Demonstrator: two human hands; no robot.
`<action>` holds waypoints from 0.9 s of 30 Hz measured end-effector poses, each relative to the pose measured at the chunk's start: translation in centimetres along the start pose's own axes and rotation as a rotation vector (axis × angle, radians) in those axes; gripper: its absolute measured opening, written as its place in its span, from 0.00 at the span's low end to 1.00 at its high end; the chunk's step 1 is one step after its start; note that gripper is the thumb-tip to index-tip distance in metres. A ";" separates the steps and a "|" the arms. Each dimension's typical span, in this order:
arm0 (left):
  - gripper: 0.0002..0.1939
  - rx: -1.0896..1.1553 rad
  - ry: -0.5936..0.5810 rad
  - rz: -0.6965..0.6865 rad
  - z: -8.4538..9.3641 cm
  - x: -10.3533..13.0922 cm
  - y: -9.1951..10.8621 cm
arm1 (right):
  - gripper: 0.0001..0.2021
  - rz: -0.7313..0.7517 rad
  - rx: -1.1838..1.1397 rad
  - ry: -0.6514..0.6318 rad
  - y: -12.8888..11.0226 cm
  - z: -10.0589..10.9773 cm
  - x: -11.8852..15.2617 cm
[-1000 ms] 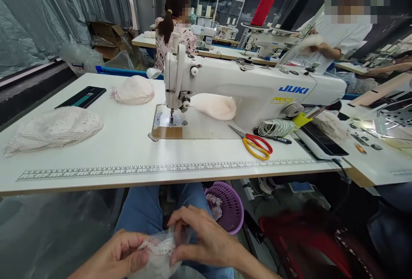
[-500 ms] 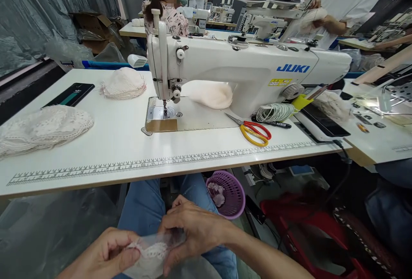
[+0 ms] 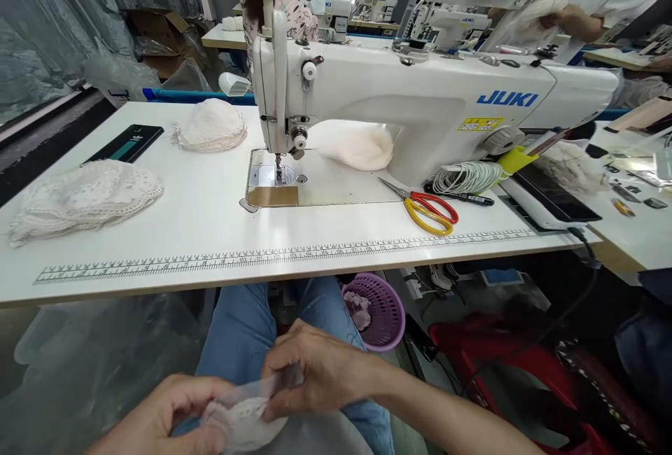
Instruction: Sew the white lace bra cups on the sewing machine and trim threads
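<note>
Over the lap, my left hand [image 3: 176,413] grips the left side of a white lace piece [image 3: 246,423] with thin sheer material at its upper edge. My right hand [image 3: 315,371] pinches the same piece from the right, thumb below and fingers above. Above them on the table stands a white sewing machine [image 3: 367,80], a pale rounded fabric piece [image 3: 362,147] lying under its arm. Two stacks of white fabric pieces, one lace [image 3: 89,196] and one with frayed edges [image 3: 210,126], rest to the left of the machine.
Red-and-yellow scissors [image 3: 428,213] lie near a coiled white cord [image 3: 467,178]. A phone [image 3: 126,143] is at the left. Below the table edge are a purple basket [image 3: 386,311] and a red chair [image 3: 498,357]. Other people are behind the machine.
The view has shifted, so the table and machine appear slightly higher and farther right. Both hands still hold the lace piece, whose rounded lower part now shows flatter between them.
</note>
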State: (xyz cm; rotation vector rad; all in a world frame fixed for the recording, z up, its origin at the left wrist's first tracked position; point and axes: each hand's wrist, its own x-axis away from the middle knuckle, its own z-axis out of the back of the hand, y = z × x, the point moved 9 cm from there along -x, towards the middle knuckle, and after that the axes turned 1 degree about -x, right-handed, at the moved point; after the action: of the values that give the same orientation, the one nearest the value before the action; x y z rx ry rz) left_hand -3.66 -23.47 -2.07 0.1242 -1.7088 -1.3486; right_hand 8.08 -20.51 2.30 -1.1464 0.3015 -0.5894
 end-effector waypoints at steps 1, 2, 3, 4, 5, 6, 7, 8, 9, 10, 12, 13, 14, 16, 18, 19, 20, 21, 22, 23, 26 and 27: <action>0.18 0.000 -0.015 0.000 -0.3 -0.3 0.6 | 0.05 -0.010 -0.006 -0.016 0.1 -0.2 -0.2; 0.16 -0.003 -0.010 0.010 -0.5 -0.7 1.0 | 0.06 -0.023 -0.004 -0.027 0.3 -0.3 -0.4; 0.13 -0.011 0.002 0.024 -0.6 -1.1 1.3 | 0.06 -0.032 0.000 -0.033 0.4 -0.3 -0.4; 0.12 -0.021 0.021 0.043 -0.7 -1.5 1.4 | 0.06 -0.039 0.005 -0.040 0.5 -0.3 -0.4; 0.12 -0.032 0.031 0.061 -0.8 -1.8 1.3 | 0.06 -0.043 0.010 -0.051 0.6 -0.2 -0.3; 0.12 -0.038 0.033 0.071 -0.8 -2.1 1.2 | 0.06 -0.045 0.017 -0.069 0.8 -0.1 -0.2; 0.13 -0.033 0.025 0.077 -0.9 -2.2 0.9 | 0.05 -0.041 0.020 -0.096 1.0 -0.1 0.1; 0.13 -0.022 0.010 0.079 -1.0 -2.3 0.7 | 0.05 -0.035 0.021 -0.125 1.2 0.0 0.4; 0.13 -0.004 -0.004 0.076 -1.0 -2.2 0.4 | 0.05 -0.027 0.020 -0.151 1.5 0.1 0.8; 0.13 0.015 -0.016 0.072 -0.9 -2.1 0.2 | 0.05 -0.015 0.022 -0.172 1.7 0.1 1.1; 0.14 0.048 -0.031 0.059 -0.6 -1.7 -0.1 | 0.05 0.020 0.036 -0.181 1.8 0.1 1.4; 0.16 0.061 -0.039 0.051 -0.5 -1.4 -0.2 | 0.06 0.035 0.055 -0.175 1.8 0.0 1.4; 0.18 0.076 -0.043 0.036 -0.4 -1.3 -0.1 | 0.06 0.044 0.080 -0.166 1.7 -0.1 1.3; 0.21 0.114 -0.052 0.013 -0.3 -1.0 -0.2 | 0.08 0.049 0.136 -0.147 1.4 -0.6 0.9; 0.23 0.166 -0.041 0.014 -0.2 -0.9 -0.6 | 0.09 0.034 0.167 -0.124 1.2 -1.0 0.6; 0.24 0.197 -0.034 0.025 -0.2 -0.9 -0.9 | 0.09 0.021 0.166 -0.105 1.2 -1.1 0.4; 0.24 0.232 -0.029 0.038 -0.3 -0.9 -1.2 | 0.09 0.009 0.152 -0.085 1.2 -1.0 0.4; 0.24 0.267 -0.030 0.053 -0.4 -0.9 -1.6 | 0.07 0.000 0.123 -0.068 1.3 -1.0 0.3; 0.25 0.296 -0.032 0.065 -0.5 -0.8 -1.9 | 0.06 -0.004 0.076 -0.061 1.4 -0.9 0.4; 0.25 0.313 -0.035 0.076 -0.6 -0.8 -2.2 | 0.05 -0.003 0.011 -0.069 1.5 -1.0 0.4; 0.26 0.295 -0.038 0.104 -0.6 -0.5 -2.8 | 0.03 0.009 -0.286 -0.161 2.1 -1.5 0.5; 0.25 0.277 -0.030 0.115 -0.5 -0.3 -2.9 | 0.03 0.010 -0.387 -0.199 2.2 -1.7 0.5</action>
State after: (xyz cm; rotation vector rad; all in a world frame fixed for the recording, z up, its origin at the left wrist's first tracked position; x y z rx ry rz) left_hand -4.37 -24.78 -4.63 0.1611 -1.8920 -1.0295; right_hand 8.21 -21.48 -0.39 -1.5642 0.2558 -0.4118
